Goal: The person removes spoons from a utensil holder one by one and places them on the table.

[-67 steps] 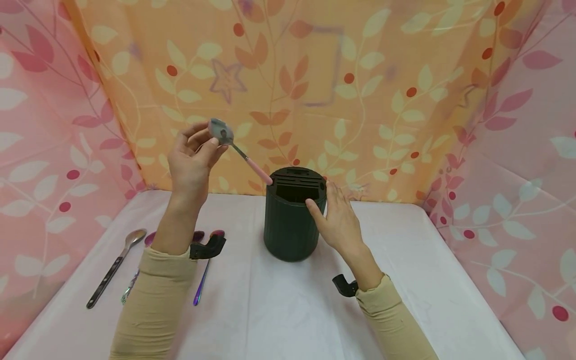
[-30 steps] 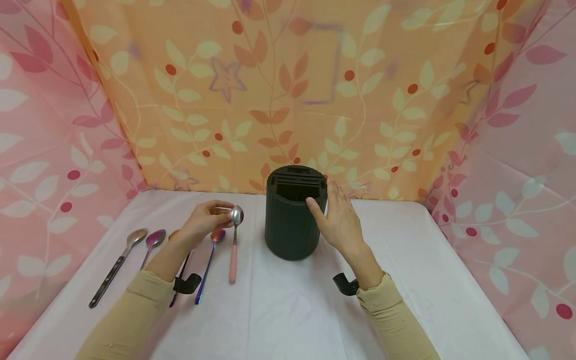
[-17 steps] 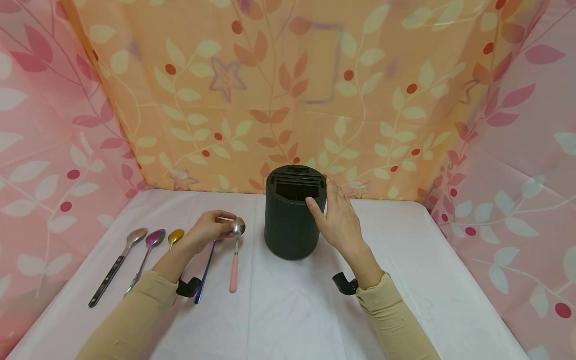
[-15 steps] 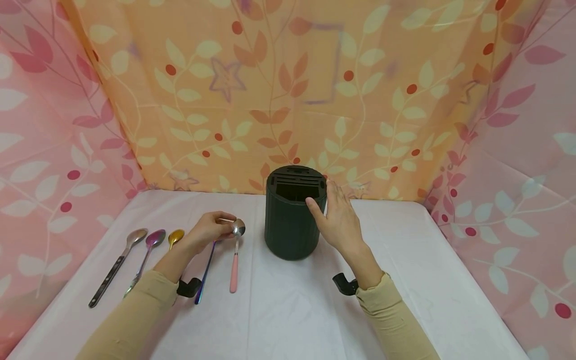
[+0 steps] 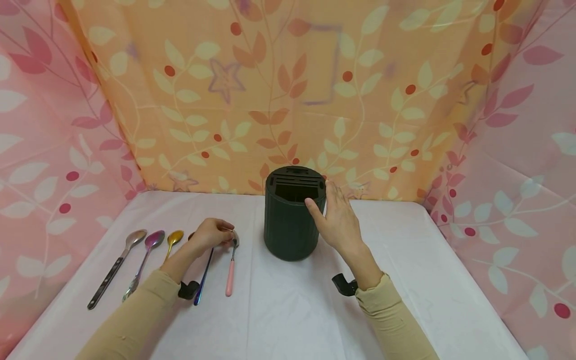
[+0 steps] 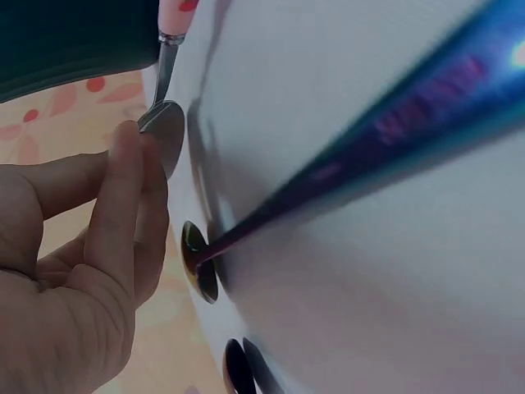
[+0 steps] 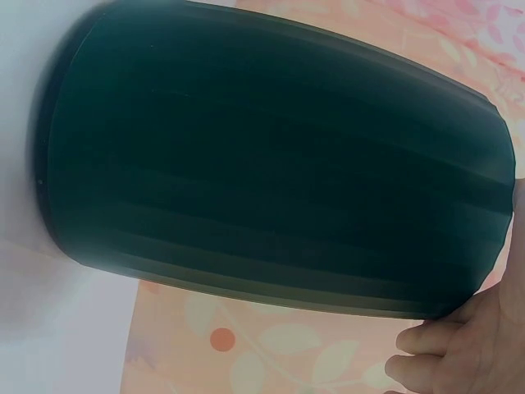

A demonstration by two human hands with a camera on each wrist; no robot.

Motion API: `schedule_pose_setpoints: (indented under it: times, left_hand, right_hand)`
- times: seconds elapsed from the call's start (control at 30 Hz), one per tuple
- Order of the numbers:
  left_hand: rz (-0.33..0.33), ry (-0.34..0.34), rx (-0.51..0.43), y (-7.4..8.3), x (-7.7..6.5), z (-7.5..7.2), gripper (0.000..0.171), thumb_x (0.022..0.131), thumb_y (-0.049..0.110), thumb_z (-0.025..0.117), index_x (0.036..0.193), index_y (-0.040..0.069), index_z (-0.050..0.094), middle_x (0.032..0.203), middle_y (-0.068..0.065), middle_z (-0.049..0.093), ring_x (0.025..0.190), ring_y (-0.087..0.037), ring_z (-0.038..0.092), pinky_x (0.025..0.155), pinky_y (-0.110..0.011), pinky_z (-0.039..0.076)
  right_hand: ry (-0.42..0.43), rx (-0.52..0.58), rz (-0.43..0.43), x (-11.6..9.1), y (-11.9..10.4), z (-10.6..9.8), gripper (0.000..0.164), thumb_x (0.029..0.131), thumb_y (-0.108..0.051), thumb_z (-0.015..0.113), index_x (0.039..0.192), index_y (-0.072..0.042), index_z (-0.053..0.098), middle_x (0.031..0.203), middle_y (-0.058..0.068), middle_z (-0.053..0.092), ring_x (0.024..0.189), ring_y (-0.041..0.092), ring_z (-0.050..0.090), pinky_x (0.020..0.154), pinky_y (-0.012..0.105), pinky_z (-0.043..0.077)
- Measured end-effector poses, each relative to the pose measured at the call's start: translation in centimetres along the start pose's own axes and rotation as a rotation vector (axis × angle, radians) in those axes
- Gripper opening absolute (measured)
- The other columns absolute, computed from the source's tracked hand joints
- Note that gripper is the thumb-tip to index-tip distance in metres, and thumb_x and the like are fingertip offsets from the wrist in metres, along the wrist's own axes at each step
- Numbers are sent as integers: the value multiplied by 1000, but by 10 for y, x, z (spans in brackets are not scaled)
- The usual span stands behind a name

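Observation:
My left hand [image 5: 211, 234] pinches the bowl of a spoon with a pink handle [image 5: 230, 280] at the right end of a row of spoons. In the left wrist view, thumb and fingers hold the rim of the silver bowl [image 6: 170, 135], low over the cloth. Upright in the middle of the table stands a dark green utensil holder [image 5: 290, 232] with a slotted top and one large opening. My right hand [image 5: 339, 222] rests against its right side, fingers extended and thumb at the front rim. The holder's wall [image 7: 271, 164] fills most of the right wrist view.
Left of the pink spoon lie a rainbow-coloured spoon [image 5: 204, 280], a gold spoon [image 5: 174, 238], a purple spoon [image 5: 154, 241] and a black-handled spoon [image 5: 110, 275]. Another spoon is mostly hidden under my left forearm. Patterned cloth walls [image 5: 288, 125] enclose the white table [image 5: 396, 280].
My left hand has brought the pink-handled spoon down from the holder's top left edge to the table, left of the holder. The right hand has stayed on the holder.

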State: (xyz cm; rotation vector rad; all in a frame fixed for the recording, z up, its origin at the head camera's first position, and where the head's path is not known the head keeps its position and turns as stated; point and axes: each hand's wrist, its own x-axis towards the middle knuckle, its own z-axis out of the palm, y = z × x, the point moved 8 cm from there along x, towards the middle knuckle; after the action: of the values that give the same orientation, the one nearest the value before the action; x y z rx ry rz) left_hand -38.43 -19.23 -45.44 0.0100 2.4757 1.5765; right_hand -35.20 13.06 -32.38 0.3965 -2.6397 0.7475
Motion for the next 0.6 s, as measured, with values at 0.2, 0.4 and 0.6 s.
schedule_pose_setpoints:
  times: [0.2, 0.4, 0.6]
  left_hand:
    - [20, 36, 99, -3, -1, -2, 31, 98, 2, 68, 124, -13, 65, 100, -19, 72, 72, -14, 70, 68, -28, 62]
    - [43, 57, 220, -1, -3, -1, 25, 98, 0, 67, 120, -11, 67, 97, -18, 71, 75, -19, 70, 67, -31, 62]
    - [71, 60, 299, 3, -7, 0, 27, 95, 1, 69, 119, -12, 68, 102, -19, 70, 75, -19, 69, 65, -28, 59]
  right_hand:
    - [2, 1, -1, 0, -1, 0, 94, 104, -71, 34, 164, 1, 22, 169, 18, 26, 157, 34, 24, 128, 52, 18]
    - [-4, 1, 2, 0, 0, 0, 94, 104, -71, 34, 164, 0, 21, 170, 17, 24, 158, 33, 22, 129, 51, 16]
    - [-3, -2, 0, 1, 1, 0, 94, 104, -71, 33, 164, 1, 22, 169, 18, 26, 158, 33, 22, 129, 51, 16]
